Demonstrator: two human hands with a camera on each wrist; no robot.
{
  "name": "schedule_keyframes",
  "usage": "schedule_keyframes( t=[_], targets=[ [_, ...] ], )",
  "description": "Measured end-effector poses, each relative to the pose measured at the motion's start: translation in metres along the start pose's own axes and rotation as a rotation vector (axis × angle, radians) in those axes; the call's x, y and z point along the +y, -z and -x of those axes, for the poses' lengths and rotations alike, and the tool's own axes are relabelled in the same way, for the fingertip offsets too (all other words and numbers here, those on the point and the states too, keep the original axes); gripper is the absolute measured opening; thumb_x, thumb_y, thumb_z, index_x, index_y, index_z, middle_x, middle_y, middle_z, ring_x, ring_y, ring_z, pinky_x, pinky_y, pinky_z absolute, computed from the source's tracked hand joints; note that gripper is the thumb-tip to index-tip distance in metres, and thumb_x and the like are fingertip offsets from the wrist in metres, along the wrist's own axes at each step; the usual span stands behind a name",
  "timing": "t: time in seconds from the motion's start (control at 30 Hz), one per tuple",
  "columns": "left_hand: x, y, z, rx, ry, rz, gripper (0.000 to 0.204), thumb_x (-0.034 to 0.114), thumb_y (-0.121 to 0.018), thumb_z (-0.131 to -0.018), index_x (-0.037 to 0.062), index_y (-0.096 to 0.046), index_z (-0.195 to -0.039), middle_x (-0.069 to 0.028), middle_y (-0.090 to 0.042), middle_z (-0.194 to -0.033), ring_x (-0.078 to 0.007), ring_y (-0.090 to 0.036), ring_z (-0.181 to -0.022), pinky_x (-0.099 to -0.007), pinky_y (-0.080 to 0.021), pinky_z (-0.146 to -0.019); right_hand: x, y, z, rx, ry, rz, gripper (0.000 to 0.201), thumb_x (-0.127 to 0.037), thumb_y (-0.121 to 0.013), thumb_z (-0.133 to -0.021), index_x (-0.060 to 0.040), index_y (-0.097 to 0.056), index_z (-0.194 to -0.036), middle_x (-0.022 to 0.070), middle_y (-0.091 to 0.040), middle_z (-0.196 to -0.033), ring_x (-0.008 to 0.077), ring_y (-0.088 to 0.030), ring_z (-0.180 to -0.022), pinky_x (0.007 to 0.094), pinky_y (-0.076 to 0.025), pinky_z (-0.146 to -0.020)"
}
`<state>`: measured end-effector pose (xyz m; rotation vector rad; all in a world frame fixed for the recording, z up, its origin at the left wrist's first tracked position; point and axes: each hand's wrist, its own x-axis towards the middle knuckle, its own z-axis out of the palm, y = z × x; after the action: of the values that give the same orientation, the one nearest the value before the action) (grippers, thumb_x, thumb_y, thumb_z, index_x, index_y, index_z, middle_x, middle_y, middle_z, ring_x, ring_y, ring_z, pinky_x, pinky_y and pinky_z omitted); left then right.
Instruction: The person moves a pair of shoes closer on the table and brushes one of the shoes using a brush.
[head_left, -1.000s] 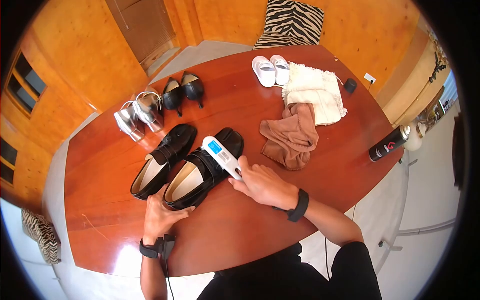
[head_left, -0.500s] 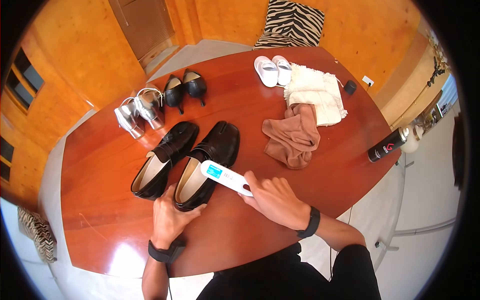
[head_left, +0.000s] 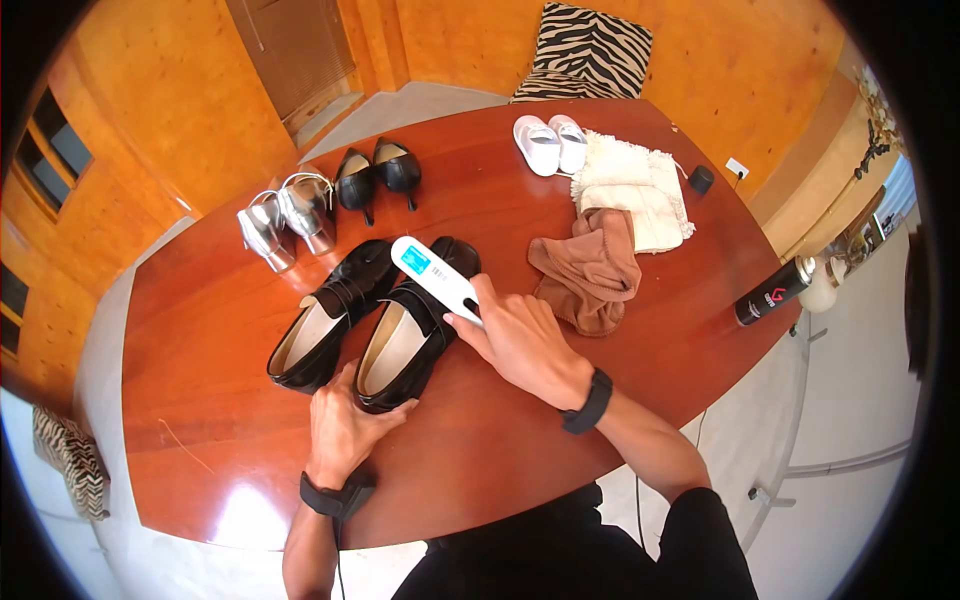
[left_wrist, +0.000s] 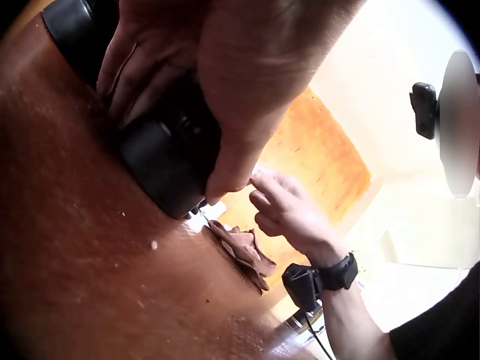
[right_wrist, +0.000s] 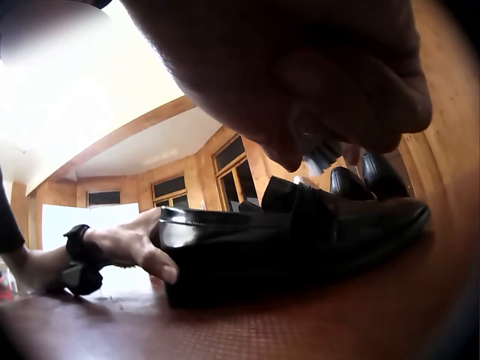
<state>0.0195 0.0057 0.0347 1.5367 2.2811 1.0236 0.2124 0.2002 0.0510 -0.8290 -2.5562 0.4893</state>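
Two black loafers stand side by side, toes pointing away. My left hand grips the heel of the right-hand loafer, thumb on one side and fingers on the other; the left wrist view shows that hand round the black heel. Above this loafer's front, my right hand holds a white brush with a blue label by its handle end. In the right wrist view dark bristles show under the fingers, over the shoe. Whether they touch the leather I cannot tell. The left-hand loafer is untouched.
Silver heeled shoes and black heels stand at the back left. White baby shoes, a cream cloth and a brown cloth lie at the back right. A black spray can lies near the right edge.
Over the last half second the brush and my right hand moved up and away, from beside the loafer's opening to over its front. My left hand stayed at the heel, which shifted right earlier.
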Motion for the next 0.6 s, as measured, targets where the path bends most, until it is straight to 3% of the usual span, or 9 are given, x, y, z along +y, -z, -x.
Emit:
schedule_keyframes(
  t=[0.1, 0.17, 0.2, 0.27, 0.3, 0.37, 0.5, 0.57, 0.6],
  targets=[
    [0.003, -0.001, 0.0, 0.005, -0.003, 0.008, 0.069, 0.024, -0.102, -0.073, -0.0119, -0.073, -0.123, -0.0214, -0.082, -0.084, -0.0233, -0.073, -0.059, -0.0356, -0.06, -0.063, 0.001, 0.022, 0.005, -0.147, -0.035, -0.078, 0.042, -0.032, -0.073, -0.109, 0.003, -0.056, -0.125, 0.0255, -0.07, -0.074, 0.0453, -0.068, -0.06, 0.0551, -0.051, -0.057],
    [0.011, 0.004, -0.001, -0.059, 0.112, 0.014, 0.067, 0.027, -0.101, -0.074, -0.0082, -0.073, -0.123, -0.0257, -0.083, -0.104, -0.0387, -0.084, -0.095, -0.0446, -0.067, -0.087, 0.002, 0.029, 0.011, -0.125, 0.028, -0.211, 0.053, -0.031, -0.074, -0.108, -0.001, -0.057, -0.148, 0.0239, -0.073, -0.078, 0.0446, -0.069, -0.061, 0.0529, -0.052, -0.057],
    [0.009, 0.004, 0.0, -0.057, 0.116, 0.013, 0.067, 0.027, -0.101, -0.074, -0.0082, -0.073, -0.123, -0.0257, -0.083, -0.104, -0.0387, -0.084, -0.095, -0.0446, -0.067, -0.087, 0.003, 0.029, 0.015, -0.128, 0.03, -0.213, 0.053, -0.031, -0.074, -0.108, -0.001, -0.057, -0.148, 0.0239, -0.073, -0.078, 0.0446, -0.069, -0.061, 0.0529, -0.052, -0.057],
    [0.008, 0.003, -0.001, -0.06, 0.107, 0.017, 0.066, 0.027, -0.101, -0.074, -0.0076, -0.073, -0.122, -0.0254, -0.084, -0.105, -0.0384, -0.084, -0.094, -0.0449, -0.067, -0.087, 0.006, 0.028, 0.025, -0.108, 0.139, -0.14, 0.07, -0.029, -0.075, -0.106, -0.0099, -0.048, -0.168, 0.0208, -0.076, -0.082, 0.0428, -0.069, -0.061, 0.0516, -0.052, -0.057],
    [0.006, 0.001, -0.001, -0.061, 0.108, 0.018, 0.066, 0.027, -0.101, -0.074, -0.0076, -0.073, -0.122, -0.0254, -0.084, -0.105, -0.0384, -0.084, -0.094, -0.0449, -0.067, -0.087, 0.009, 0.027, 0.03, -0.11, 0.138, -0.139, 0.07, -0.029, -0.075, -0.106, -0.0099, -0.048, -0.168, 0.0208, -0.076, -0.082, 0.0428, -0.069, -0.061, 0.0516, -0.052, -0.057],
    [0.002, -0.001, 0.0, -0.011, 0.009, 0.001, 0.068, 0.023, -0.102, -0.073, -0.0125, -0.072, -0.123, -0.0218, -0.083, -0.088, -0.0245, -0.075, -0.062, -0.0361, -0.061, -0.064, 0.014, 0.024, 0.04, -0.15, 0.132, 0.011, 0.071, -0.029, -0.073, -0.107, -0.0048, -0.048, -0.169, 0.0208, -0.073, -0.079, 0.0429, -0.067, -0.061, 0.0542, -0.05, -0.058],
    [0.0, -0.002, 0.001, 0.004, -0.001, 0.006, 0.068, 0.022, -0.102, -0.073, -0.012, -0.072, -0.123, -0.0221, -0.083, -0.089, -0.0258, -0.076, -0.063, -0.0362, -0.061, -0.064, 0.01, 0.041, 0.052, -0.238, 0.091, 0.104, 0.07, -0.028, -0.073, -0.106, -0.0059, -0.05, -0.168, 0.0199, -0.074, -0.081, 0.0405, -0.068, -0.063, 0.0521, -0.049, -0.058],
    [-0.003, -0.005, 0.001, -0.012, 0.041, 0.032, 0.069, 0.028, -0.102, -0.073, -0.009, -0.072, -0.122, -0.0261, -0.083, -0.101, -0.0388, -0.084, -0.092, -0.0456, -0.066, -0.086, 0.007, 0.044, 0.053, -0.223, 0.115, 0.116, 0.07, -0.03, -0.073, -0.107, -0.0062, -0.05, -0.168, 0.0199, -0.075, -0.082, 0.0404, -0.069, -0.064, 0.0521, -0.049, -0.059],
    [-0.002, -0.004, 0.001, -0.009, 0.044, 0.023, 0.068, 0.029, -0.102, -0.073, -0.0091, -0.072, -0.121, -0.0263, -0.083, -0.101, -0.0391, -0.084, -0.092, -0.0461, -0.066, -0.086, 0.005, 0.042, 0.052, -0.222, 0.112, 0.124, 0.07, -0.03, -0.073, -0.107, -0.0062, -0.05, -0.168, 0.0199, -0.075, -0.082, 0.0404, -0.069, -0.064, 0.0521, -0.049, -0.059]
  ],
)
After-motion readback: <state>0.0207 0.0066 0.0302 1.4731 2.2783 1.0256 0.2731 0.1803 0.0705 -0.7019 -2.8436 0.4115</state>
